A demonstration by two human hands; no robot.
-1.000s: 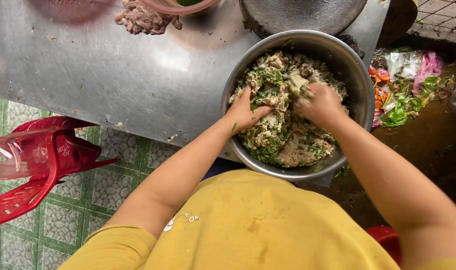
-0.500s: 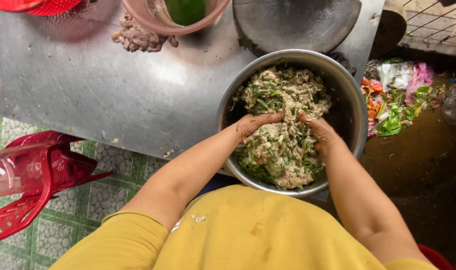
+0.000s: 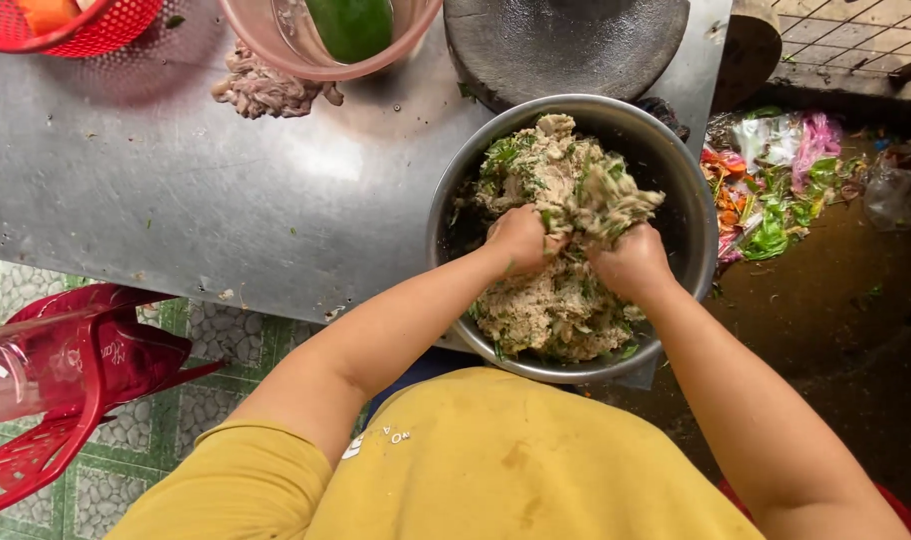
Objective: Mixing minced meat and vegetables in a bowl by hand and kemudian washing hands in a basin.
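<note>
**Both hands working the minced filling in the steel bowl**

Head view: the person in a yellow shirt is leaning over a steel bench (image 3: 175, 200), and both hands are buried in a steel mixing bowl (image 3: 690, 215) sitting at the bench's near right edge. The left hand (image 3: 520, 240) is closing its grip into a fist on the minced meat and herb mixture (image 3: 555, 300), and the right hand (image 3: 630, 262) is doing the same just beside it, the two together lifting a clump off the heap. The step in hand looks like kneading and turning the filling; the next move probably calls for folding that clump back in and drawing up mixture from the bowl's near side, without pushing the bowl off the edge.

Around it: a round dark chopping block (image 3: 565, 45) is touching the bowl's far rim, a pink plastic tub (image 3: 325, 55) holding something green is standing far left of it with a small pile of raw meat (image 3: 265, 90) beside it, and a red basket (image 3: 75, 25) is sitting at the far left corner. A red plastic chair (image 3: 65, 390) is standing on the tiled floor to the left; vegetable scraps (image 3: 775, 195) are lying on the ground to the right. Nothing is blocking the hands.
</note>
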